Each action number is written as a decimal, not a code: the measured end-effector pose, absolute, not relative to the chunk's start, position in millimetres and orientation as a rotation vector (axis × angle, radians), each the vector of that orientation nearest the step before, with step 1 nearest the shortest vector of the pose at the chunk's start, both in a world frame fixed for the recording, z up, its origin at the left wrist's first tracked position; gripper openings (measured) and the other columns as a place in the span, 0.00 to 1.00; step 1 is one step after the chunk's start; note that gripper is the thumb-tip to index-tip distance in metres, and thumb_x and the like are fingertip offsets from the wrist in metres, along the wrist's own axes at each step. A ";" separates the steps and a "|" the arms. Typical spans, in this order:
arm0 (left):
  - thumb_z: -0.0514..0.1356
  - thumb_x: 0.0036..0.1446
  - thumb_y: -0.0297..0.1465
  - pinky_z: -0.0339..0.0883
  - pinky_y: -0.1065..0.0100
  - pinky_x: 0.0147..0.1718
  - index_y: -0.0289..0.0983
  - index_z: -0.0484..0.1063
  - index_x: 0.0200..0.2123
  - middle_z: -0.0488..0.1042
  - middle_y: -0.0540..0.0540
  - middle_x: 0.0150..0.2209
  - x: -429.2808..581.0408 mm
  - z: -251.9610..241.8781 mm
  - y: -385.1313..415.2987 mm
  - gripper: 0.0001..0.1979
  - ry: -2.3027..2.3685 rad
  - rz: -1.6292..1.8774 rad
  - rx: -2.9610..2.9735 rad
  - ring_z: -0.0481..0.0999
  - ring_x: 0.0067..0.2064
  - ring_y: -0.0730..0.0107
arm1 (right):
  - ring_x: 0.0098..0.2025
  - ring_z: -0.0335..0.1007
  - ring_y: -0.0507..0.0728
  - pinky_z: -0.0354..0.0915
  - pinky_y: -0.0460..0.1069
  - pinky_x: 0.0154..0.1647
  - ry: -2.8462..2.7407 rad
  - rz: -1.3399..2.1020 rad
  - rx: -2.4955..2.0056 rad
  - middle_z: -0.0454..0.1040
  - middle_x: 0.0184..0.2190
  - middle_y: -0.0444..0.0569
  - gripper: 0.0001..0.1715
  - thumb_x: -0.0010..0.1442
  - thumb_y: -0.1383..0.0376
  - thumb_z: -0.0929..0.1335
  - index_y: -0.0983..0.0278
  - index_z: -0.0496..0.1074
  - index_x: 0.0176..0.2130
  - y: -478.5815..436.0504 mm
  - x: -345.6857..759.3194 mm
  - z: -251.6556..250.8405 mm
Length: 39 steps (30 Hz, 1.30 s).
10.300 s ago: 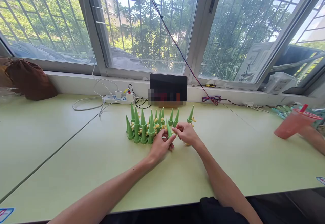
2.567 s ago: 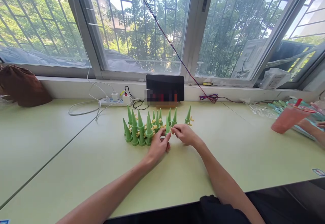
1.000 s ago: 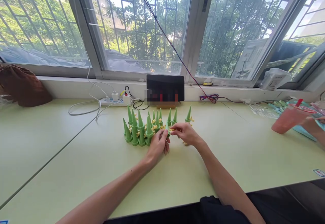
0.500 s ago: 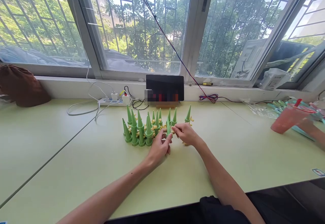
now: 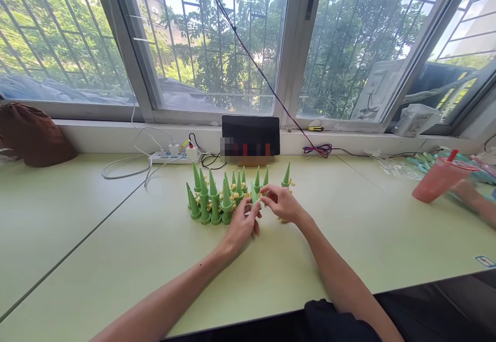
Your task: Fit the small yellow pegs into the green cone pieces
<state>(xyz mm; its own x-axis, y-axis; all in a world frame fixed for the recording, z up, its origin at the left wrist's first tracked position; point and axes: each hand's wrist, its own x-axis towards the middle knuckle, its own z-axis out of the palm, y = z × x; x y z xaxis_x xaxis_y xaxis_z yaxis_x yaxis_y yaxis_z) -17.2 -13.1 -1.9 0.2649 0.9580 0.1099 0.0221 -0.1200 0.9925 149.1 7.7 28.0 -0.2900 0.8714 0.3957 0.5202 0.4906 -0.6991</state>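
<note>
My left hand (image 5: pixel 244 220) is closed around a green cone-shaped piece (image 5: pixel 254 193), its tip pointing up. Against the right side of that cone, my right hand (image 5: pixel 282 202) pinches a small pale-yellow piece (image 5: pixel 262 196), partly hidden by the fingers. Just left of my hands several green cones (image 5: pixel 204 197) stand upright in a tight group, some on round ribbed bases, with small yellow pieces (image 5: pixel 233 196) among them. Another green cone (image 5: pixel 285 174) with yellow bits stands behind my right hand, its lower part mostly covered.
A dark tablet (image 5: pixel 251 136) leans at the window sill. Left of it lies a power strip (image 5: pixel 160 157) with white cables. To the right stands a red cup (image 5: pixel 440 181) with a straw, near another person's hand (image 5: pixel 467 191). A brown bag (image 5: pixel 34 134) sits far left.
The held cone has tilted and shifted slightly left, with my right-hand fingers still at its side. The other person's hand has moved a little beside the red cup.
</note>
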 end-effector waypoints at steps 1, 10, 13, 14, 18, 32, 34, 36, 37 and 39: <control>0.56 0.59 0.51 0.61 0.73 0.15 0.38 0.62 0.42 0.69 0.52 0.31 -17.3 -1.6 -12.9 0.22 0.978 1.072 1.420 0.68 0.18 0.77 | 0.23 0.61 0.50 0.59 0.46 0.29 -1.969 0.578 -1.134 0.70 0.23 0.41 0.09 0.62 0.63 0.66 0.64 0.71 0.42 7.8 149.6 27.7; 0.56 0.57 0.53 0.60 0.74 0.14 0.38 0.62 0.36 0.68 0.54 0.25 -16.6 -1.3 -13.2 0.23 0.994 1.066 1.378 0.68 0.17 0.76 | 0.23 0.60 0.50 0.59 0.46 0.28 -1.980 0.645 -1.114 0.70 0.23 0.42 0.06 0.61 0.64 0.66 0.64 0.71 0.37 11.1 151.0 22.9; 0.56 0.57 0.53 0.60 0.73 0.14 0.38 0.62 0.34 0.67 0.54 0.23 -16.9 -1.0 -13.4 0.22 0.999 1.065 1.392 0.68 0.17 0.75 | 0.23 0.59 0.50 0.59 0.46 0.27 -1.982 0.679 -1.120 0.70 0.22 0.42 0.04 0.60 0.65 0.66 0.64 0.70 0.34 11.6 150.8 22.0; 0.56 0.57 0.52 0.60 0.73 0.14 0.38 0.62 0.33 0.67 0.54 0.23 -17.1 -0.8 -13.6 0.22 0.999 1.064 1.398 0.69 0.17 0.75 | 0.22 0.59 0.49 0.59 0.46 0.27 -1.986 0.692 -1.125 0.69 0.22 0.41 0.05 0.60 0.66 0.66 0.64 0.70 0.33 11.7 151.0 21.8; 0.57 0.57 0.51 0.61 0.73 0.14 0.38 0.61 0.35 0.66 0.54 0.24 -17.7 -0.1 -14.4 0.21 1.013 1.061 1.421 0.69 0.18 0.75 | 0.22 0.59 0.49 0.57 0.45 0.27 -2.040 0.730 -1.150 0.68 0.20 0.41 0.10 0.61 0.67 0.64 0.64 0.68 0.28 11.6 152.5 21.8; 0.56 0.58 0.51 0.61 0.73 0.12 0.39 0.62 0.41 0.65 0.54 0.28 -19.3 -3.8 -11.1 0.21 0.977 1.066 1.457 0.69 0.17 0.77 | 0.24 0.57 0.50 0.54 0.46 0.30 -2.142 0.644 -1.223 0.64 0.20 0.42 0.20 0.67 0.64 0.59 0.64 0.65 0.25 13.2 149.1 22.3; 0.56 0.59 0.50 0.61 0.73 0.12 0.39 0.62 0.42 0.65 0.54 0.29 -19.3 -5.0 -9.9 0.21 0.977 1.063 1.445 0.69 0.17 0.77 | 0.24 0.57 0.50 0.54 0.46 0.30 -2.122 0.645 -1.228 0.63 0.19 0.42 0.21 0.68 0.64 0.59 0.64 0.64 0.24 12.7 148.2 23.4; 0.56 0.59 0.50 0.61 0.73 0.12 0.39 0.61 0.43 0.66 0.54 0.30 -19.1 -5.4 -8.9 0.21 0.981 1.063 1.426 0.69 0.17 0.77 | 0.24 0.57 0.50 0.55 0.46 0.30 -2.081 0.636 -1.213 0.64 0.19 0.42 0.21 0.67 0.63 0.59 0.64 0.63 0.23 11.9 147.5 24.6; 0.56 0.59 0.51 0.61 0.73 0.12 0.39 0.61 0.42 0.66 0.54 0.30 -18.9 -5.2 -8.5 0.21 0.980 1.063 1.417 0.69 0.17 0.77 | 0.24 0.58 0.49 0.56 0.46 0.29 -2.055 0.640 -1.201 0.65 0.19 0.42 0.20 0.67 0.62 0.60 0.64 0.63 0.24 11.4 147.4 25.1; 0.56 0.59 0.51 0.61 0.73 0.13 0.39 0.62 0.41 0.67 0.54 0.30 -18.4 -4.4 -8.2 0.21 0.971 1.064 1.401 0.69 0.17 0.77 | 0.24 0.60 0.49 0.57 0.46 0.29 -2.011 0.669 -1.176 0.68 0.22 0.43 0.16 0.66 0.62 0.62 0.64 0.66 0.27 10.4 147.8 26.1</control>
